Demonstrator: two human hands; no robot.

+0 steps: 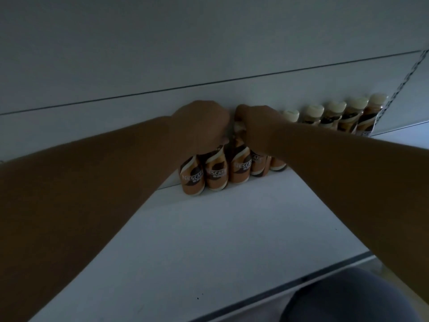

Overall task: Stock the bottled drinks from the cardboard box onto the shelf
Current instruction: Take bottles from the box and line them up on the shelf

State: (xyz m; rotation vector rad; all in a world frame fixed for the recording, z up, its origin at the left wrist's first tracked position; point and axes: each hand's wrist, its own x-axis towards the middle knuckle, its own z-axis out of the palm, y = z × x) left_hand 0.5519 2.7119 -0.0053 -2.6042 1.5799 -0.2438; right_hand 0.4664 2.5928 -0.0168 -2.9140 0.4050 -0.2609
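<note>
A row of brown and cream coffee bottles with pale caps stands along the back of the white shelf [209, 228]. My left hand [200, 125] is closed over the tops of the two leftmost bottles [204, 175]. My right hand [257, 126] grips the tops of the bottles beside them [240, 169]. Both hands hide the caps they hold. Further right, several bottles [336, 116] stand free against the back wall. The cardboard box is out of view.
The shelf's back panel [209, 66] rises behind the bottles. A slotted metal upright [404, 82] runs at the far right. The shelf's front edge [301, 280] crosses the bottom right, with my grey-clad knee [348, 298] below it.
</note>
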